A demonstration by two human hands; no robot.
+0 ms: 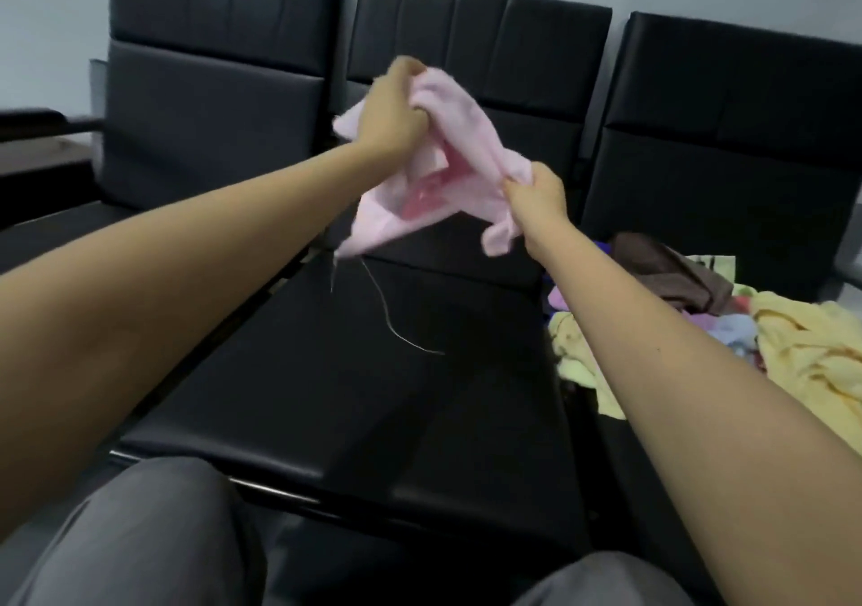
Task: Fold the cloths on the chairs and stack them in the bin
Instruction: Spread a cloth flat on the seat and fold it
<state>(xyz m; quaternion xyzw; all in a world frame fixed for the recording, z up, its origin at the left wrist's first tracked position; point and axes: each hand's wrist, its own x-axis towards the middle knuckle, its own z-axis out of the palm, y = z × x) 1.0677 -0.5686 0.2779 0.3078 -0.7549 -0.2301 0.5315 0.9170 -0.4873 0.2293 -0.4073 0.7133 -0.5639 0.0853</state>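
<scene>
Item: pale pink, soft terry cloth [448, 176], crumpled, held in the air above the middle black padded leather chair seat [373, 395]; a loose thread hangs from its lower edge.
Hands: left hand [389, 113] grips the upper bunch; right hand [536, 190] pinches a lower corner. Both closed on the fabric.
Stock remaining: heap of mixed yellow, brown and lilac cloths [699, 321] on the right-hand chair.
Bin: not in view.
Step, as judged: opening out one cloth before folding.
Next move calls for: finding two adjacent corners, pulling the fabric flat, laying it on the seat.
</scene>
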